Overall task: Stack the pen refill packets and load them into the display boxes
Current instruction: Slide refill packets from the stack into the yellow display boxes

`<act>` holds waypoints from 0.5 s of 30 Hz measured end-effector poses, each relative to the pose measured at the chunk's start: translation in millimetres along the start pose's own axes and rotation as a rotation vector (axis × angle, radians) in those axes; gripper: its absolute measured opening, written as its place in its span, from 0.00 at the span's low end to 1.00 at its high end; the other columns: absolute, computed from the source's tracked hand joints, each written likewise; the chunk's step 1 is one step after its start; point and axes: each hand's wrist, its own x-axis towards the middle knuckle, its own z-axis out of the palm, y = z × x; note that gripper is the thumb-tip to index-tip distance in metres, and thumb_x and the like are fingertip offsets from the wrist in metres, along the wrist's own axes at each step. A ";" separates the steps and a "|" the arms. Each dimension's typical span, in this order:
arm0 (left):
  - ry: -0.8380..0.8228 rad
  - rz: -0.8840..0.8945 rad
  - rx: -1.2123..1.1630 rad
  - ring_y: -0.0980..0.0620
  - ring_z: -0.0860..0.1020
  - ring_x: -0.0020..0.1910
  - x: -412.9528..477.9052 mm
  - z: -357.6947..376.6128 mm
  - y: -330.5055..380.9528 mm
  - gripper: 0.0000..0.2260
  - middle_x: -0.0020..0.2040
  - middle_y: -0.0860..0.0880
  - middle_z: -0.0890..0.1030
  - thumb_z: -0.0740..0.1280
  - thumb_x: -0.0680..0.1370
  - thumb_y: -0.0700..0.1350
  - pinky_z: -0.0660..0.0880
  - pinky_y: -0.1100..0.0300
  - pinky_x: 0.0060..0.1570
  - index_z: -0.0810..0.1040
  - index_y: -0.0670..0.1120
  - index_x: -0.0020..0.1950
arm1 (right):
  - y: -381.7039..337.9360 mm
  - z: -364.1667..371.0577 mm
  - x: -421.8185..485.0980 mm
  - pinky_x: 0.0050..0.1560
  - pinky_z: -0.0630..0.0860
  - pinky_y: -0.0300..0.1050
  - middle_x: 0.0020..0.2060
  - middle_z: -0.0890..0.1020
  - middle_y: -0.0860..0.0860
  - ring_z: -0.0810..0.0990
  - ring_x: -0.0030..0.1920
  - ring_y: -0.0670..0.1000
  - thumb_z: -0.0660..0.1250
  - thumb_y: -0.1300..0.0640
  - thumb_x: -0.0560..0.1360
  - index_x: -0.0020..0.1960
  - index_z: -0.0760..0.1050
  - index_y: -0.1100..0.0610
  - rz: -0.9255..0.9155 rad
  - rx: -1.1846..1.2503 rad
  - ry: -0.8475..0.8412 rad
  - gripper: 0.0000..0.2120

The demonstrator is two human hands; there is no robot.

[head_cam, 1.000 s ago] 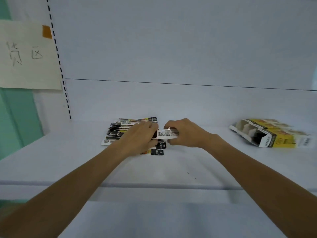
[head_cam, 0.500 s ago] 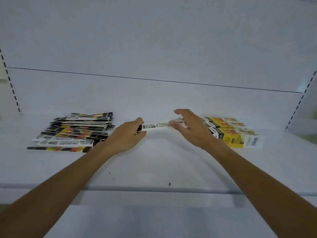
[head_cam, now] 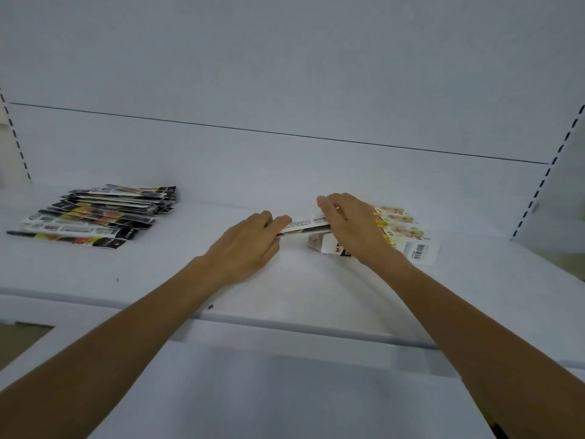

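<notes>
Left hand [head_cam: 250, 245]: pinched one end of slim white barcoded refill-packet bundle [head_cam: 300, 225], to square it.
Right hand [head_cam: 351, 229]: gripped other end over yellow-and-white cardboard display box [head_cam: 408, 236], 3 o'clock, for loading.

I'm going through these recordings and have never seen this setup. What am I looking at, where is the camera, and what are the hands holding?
There is no machine here. A person works bare-handed, filmed by one wide-angle camera worn on the head, so both forearms reach in from below. The left hand and right hand grip a thin bundle of pen refill packets by its ends, at the left end of a yellow display box lying on the white shelf. A pile of more packets lies further left.
</notes>
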 end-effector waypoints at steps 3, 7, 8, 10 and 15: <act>-0.012 -0.099 -0.048 0.51 0.67 0.42 -0.2 0.0 -6.7 0.16 0.47 0.50 0.67 0.53 0.81 0.45 0.64 0.58 0.42 0.65 0.49 0.69 | 40.1 -30.6 -6.5 0.56 0.66 0.43 0.54 0.79 0.51 0.73 0.56 0.51 0.58 0.46 0.78 0.56 0.77 0.56 0.008 -0.182 -0.009 0.17; -0.041 -0.215 -0.104 0.49 0.70 0.43 0.8 0.4 -16.4 0.14 0.46 0.51 0.69 0.55 0.80 0.48 0.64 0.57 0.43 0.67 0.50 0.66 | 95.2 -56.4 -25.9 0.69 0.56 0.55 0.69 0.68 0.45 0.62 0.70 0.49 0.49 0.28 0.67 0.69 0.67 0.45 0.092 -0.551 -0.221 0.36; -0.034 -0.224 -0.120 0.50 0.70 0.44 2.2 0.6 -15.4 0.14 0.46 0.52 0.69 0.55 0.80 0.49 0.64 0.58 0.43 0.68 0.51 0.65 | 103.9 -56.1 -30.3 0.70 0.54 0.57 0.71 0.66 0.44 0.60 0.71 0.49 0.46 0.27 0.65 0.71 0.64 0.43 0.069 -0.593 -0.245 0.39; -0.027 -0.225 -0.140 0.52 0.71 0.43 6.3 2.1 -10.0 0.14 0.47 0.53 0.70 0.55 0.80 0.54 0.63 0.59 0.42 0.69 0.52 0.63 | 114.2 -53.2 -33.2 0.70 0.54 0.57 0.71 0.66 0.44 0.61 0.72 0.49 0.41 0.27 0.65 0.72 0.62 0.42 0.030 -0.608 -0.233 0.40; -0.052 -0.221 -0.063 0.51 0.70 0.42 16.8 5.3 3.2 0.15 0.44 0.52 0.70 0.53 0.80 0.56 0.64 0.59 0.42 0.71 0.52 0.60 | 120.1 -49.9 -31.2 0.67 0.61 0.55 0.68 0.71 0.45 0.67 0.69 0.50 0.43 0.31 0.68 0.69 0.67 0.45 -0.035 -0.551 -0.147 0.36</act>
